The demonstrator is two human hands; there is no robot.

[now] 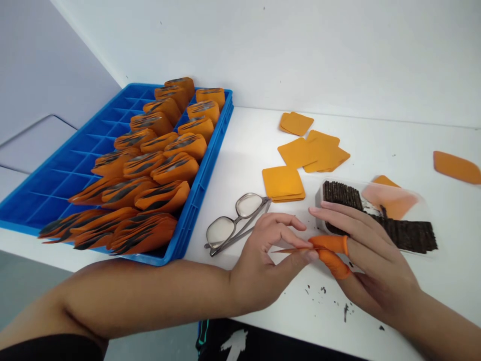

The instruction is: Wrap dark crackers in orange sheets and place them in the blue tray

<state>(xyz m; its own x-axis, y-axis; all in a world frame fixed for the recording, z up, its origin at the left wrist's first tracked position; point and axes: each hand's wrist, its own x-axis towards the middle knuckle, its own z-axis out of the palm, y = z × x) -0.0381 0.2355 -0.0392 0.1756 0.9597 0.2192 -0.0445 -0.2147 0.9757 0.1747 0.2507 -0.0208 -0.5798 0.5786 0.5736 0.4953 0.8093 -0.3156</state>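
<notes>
My left hand (263,263) pinches a thin orange square sheet (286,250) between thumb and fingers. The sheet is seen almost edge-on. My right hand (379,260) wears orange finger cots (334,244) on its thumb and index finger, and these close on the sheet's other edge. The remaining right fingers stretch over a clear plastic box (421,198). Inside the box are rows of dark brown, thin strips (409,233), partly hidden by that hand. Close to my left hand lie grey-framed glasses (235,220) and a small stack of orange sheets (283,183).
A blue divided tray (48,180) on the left holds many orange bundles with dark layers (161,195). More orange sheets (315,150) are spread behind the glasses. One orange piece (456,167) lies far right. Dark crumbs (345,312) dot the white table (255,140).
</notes>
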